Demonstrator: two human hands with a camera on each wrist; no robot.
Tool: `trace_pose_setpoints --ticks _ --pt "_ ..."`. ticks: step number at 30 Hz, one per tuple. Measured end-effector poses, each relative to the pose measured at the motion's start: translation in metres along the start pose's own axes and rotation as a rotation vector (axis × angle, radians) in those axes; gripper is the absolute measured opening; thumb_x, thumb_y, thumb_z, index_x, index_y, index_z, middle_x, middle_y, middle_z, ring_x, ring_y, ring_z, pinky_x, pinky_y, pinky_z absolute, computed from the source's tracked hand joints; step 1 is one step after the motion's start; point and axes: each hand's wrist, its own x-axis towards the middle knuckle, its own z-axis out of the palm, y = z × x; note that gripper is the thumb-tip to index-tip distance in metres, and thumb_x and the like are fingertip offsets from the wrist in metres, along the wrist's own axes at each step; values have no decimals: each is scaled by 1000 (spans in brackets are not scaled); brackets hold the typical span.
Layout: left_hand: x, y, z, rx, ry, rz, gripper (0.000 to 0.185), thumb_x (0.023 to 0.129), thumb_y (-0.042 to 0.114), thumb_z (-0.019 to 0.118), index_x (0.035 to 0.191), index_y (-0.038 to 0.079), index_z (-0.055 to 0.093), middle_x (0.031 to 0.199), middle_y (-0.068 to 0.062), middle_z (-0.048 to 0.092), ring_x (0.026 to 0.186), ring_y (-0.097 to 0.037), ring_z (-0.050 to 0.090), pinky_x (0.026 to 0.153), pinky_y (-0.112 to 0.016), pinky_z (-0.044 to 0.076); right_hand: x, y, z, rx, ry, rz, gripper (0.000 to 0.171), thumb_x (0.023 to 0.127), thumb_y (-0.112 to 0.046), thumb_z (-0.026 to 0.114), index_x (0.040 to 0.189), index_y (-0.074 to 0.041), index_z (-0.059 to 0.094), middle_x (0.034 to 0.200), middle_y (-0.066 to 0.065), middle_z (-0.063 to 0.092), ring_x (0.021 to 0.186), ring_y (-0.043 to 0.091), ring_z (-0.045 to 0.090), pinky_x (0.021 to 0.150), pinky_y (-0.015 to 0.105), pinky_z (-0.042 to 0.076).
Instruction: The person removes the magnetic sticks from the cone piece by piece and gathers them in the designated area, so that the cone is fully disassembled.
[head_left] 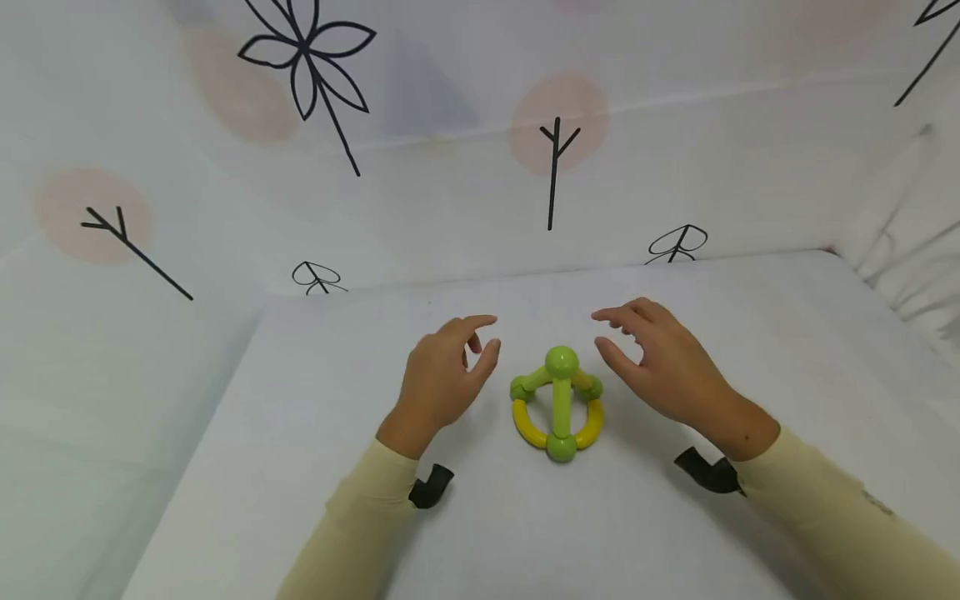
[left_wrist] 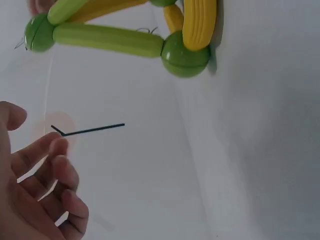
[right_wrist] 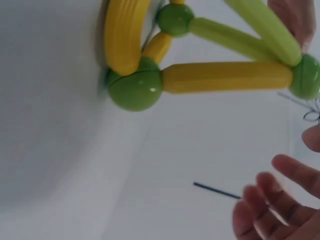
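In the head view, a green and yellow rod-and-ball toy (head_left: 558,406) is standing on the white worktop (head_left: 315,467) just below the middle of the frame. Its base ring of curved yellow pieces is lying flat, and green rods are rising to a top ball, so the frame is pointing upward; the front green rod is running straight up the picture. The left hand (head_left: 444,379) is hovering just left of the toy, fingers loosely spread and holding nothing. The right hand (head_left: 660,362) is hovering just right of it, fingers likewise relaxed and apart, not touching.

In the left wrist view, the toy (left_wrist: 125,35) is filling the upper part of the frame, its green rod lying across, while the left hand's fingers (left_wrist: 55,170) are sitting lower left, loosely curled and well apart from it.

In the right wrist view, the toy (right_wrist: 200,60) is crossing the top, and the right hand's fingers (right_wrist: 280,200) are showing lower right, spread and clear of it.
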Motion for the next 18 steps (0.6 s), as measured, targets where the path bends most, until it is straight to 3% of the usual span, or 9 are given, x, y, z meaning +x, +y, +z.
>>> trace_pose_setpoints --ticks 2,4,9,12,18 --pt "-6 5 3 -75 9 36 33 98 31 60 128 16 65 78 3 59 59 -8 46 52 -22 38 -1 -7 -1 13 44 -63 28 96 -20 66 123 -14 68 99 2 61 88 16 56 71 34 51" --pt "-11 10 6 -130 -18 56 34 98 31 59 128 16 64 73 6 54 57 -5 42 49 -19 34 -2 -13 -2 27 86 -117 24 94 -16 67 118 -13 69 88 -2 59 77 12 50 64 27 47" --pt "-19 16 14 -188 -147 47 40 98 37 58 133 17 58 73 12 52 53 -3 40 48 -18 34 -2 -24 2 112 138 -177 22 93 -9 67 114 -11 70 83 -4 56 73 11 49 62 23 46" --pt "-22 17 17 -199 -232 27 47 99 44 58 138 18 55 72 12 54 50 -3 40 47 -20 35 -2 -28 7 153 110 -172 22 95 -10 65 117 -9 68 83 -3 55 73 10 49 63 23 47" --pt "-23 19 23 -220 -409 3 58 97 55 57 145 24 48 70 12 55 51 -3 45 50 -21 38 -5 -30 15 195 -40 -142 30 98 -18 64 128 -12 64 84 -5 54 73 8 48 63 21 46"
